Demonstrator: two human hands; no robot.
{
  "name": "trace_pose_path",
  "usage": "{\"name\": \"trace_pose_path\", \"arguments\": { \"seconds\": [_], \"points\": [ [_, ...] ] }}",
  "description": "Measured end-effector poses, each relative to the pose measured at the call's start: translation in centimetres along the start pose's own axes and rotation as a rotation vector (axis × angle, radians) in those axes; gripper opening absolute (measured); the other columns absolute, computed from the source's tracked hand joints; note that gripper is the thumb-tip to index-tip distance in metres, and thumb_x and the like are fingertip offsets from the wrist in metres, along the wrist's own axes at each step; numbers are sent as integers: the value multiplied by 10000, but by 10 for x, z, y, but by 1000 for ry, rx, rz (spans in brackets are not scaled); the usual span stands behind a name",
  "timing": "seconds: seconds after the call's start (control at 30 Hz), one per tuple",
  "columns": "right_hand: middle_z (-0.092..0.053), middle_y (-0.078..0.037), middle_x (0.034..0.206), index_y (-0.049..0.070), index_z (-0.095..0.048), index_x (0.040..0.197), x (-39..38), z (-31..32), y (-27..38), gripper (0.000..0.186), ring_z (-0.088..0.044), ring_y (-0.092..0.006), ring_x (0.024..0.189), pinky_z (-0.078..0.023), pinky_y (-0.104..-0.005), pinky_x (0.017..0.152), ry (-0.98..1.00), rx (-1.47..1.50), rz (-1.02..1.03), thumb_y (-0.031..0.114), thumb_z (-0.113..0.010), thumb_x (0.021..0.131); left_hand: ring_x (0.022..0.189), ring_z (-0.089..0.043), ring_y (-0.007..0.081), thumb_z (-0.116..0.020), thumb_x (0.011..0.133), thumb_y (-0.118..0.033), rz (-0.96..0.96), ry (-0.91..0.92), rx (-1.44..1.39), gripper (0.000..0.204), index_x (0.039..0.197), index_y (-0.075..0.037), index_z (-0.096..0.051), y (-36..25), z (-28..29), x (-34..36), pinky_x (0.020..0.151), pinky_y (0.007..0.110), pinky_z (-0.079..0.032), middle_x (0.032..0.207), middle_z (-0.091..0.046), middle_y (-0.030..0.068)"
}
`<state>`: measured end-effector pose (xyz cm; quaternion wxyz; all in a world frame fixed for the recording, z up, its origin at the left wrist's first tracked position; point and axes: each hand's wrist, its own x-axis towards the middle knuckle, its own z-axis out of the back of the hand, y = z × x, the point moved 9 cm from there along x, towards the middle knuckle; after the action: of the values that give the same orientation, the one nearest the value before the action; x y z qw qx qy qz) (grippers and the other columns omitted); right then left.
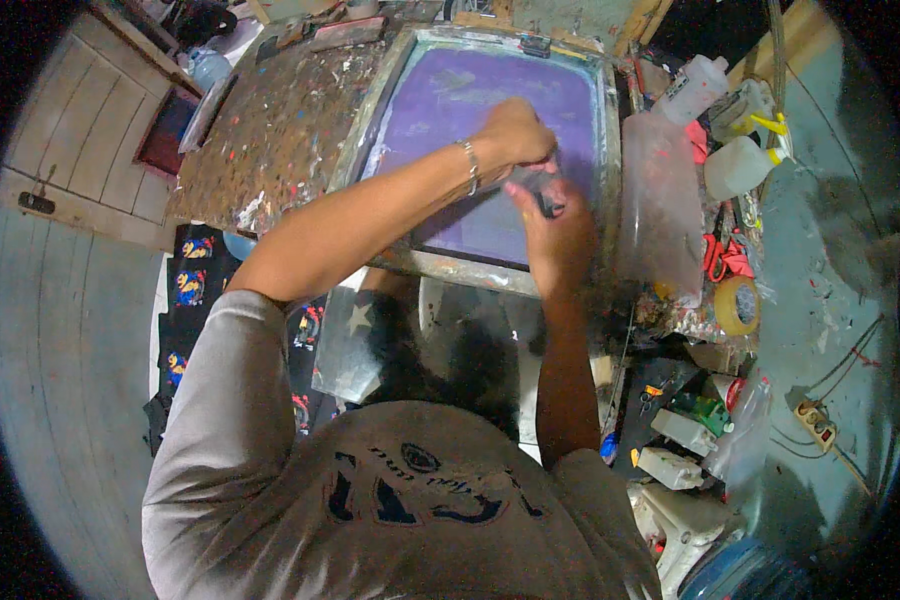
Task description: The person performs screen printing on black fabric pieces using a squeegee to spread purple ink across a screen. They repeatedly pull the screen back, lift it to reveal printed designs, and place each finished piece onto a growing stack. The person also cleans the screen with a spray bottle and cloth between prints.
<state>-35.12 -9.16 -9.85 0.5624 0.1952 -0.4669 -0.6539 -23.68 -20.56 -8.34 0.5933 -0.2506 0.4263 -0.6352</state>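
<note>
A screen-printing frame [373, 125] with a purple mesh [440, 110] lies in front of me. Over the right half of the mesh, my left hand [515, 133] is closed in a fist, with a metal bracelet at the wrist. Just below and to the right, my right hand [562, 225] is closed too, its thumb upward. A small dark grey piece [544, 190] shows between the two hands. Its kind is too blurred to tell, and my fingers hide most of it. A paler patch of mesh lies below the hands.
Left of the frame is a paint-stained board [280, 130]. On the right stand a white spray bottle [738, 168], a clear plastic bottle [692, 88], red-handled scissors [713, 258] and a tape roll [737, 305]. Dark printed fabric pieces [192, 290] hang at the lower left.
</note>
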Motion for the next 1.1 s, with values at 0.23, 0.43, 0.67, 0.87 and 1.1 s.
{"name": "trace_pose_path", "arguments": {
  "seconds": [0.23, 0.43, 0.67, 0.87, 1.1],
  "points": [
    [-733, -164, 816, 1, -733, 876, 29, -9, -5, 316, -693, -268, 729, -520, -373, 700, -140, -34, -31, 277, -853, 779, 679, -690, 228, -711, 783, -208, -55, -44, 118, 239, 692, 10, -745, 34, -10, 52, 648, 402, -543, 693, -702, 161],
    [-721, -112, 774, 0, -725, 869, 53, -28, -36, 223, -653, -189, 681, -506, -336, 651, 28, 8, 106, 173, -839, 788, 593, -608, 204, -759, 802, -373, -378, 89, 132, 382, 607, -49, -703, 9, 27, 18, 599, 378, -496, 589, -635, 90],
    [-708, -54, 760, 10, -711, 836, 76, -23, -37, 111, -630, -112, 683, -500, -279, 626, 391, 98, 15, 87, -791, 835, 756, -621, 301, -666, 947, -402, -338, -172, 396, 392, 804, -41, -619, 121, 100, -119, 690, 422, -482, 791, -631, 140],
    [-711, -55, 777, 11, -688, 829, 140, -50, -87, 93, -636, -105, 695, -514, -276, 630, 491, 26, 30, 55, -764, 858, 927, -555, 382, -628, 955, -283, -352, -258, 622, 293, 1039, -8, -573, 184, 88, -149, 807, 467, -432, 966, -568, 183],
    [-687, -9, 793, 50, -666, 805, 216, -17, -115, 151, -606, -76, 737, -477, -244, 684, 416, 73, -29, 116, -793, 853, 904, -552, 322, -580, 978, -323, -353, -260, 743, 307, 965, -16, -592, 187, 81, -147, 814, 433, -416, 932, -576, 139]
  ]
}}
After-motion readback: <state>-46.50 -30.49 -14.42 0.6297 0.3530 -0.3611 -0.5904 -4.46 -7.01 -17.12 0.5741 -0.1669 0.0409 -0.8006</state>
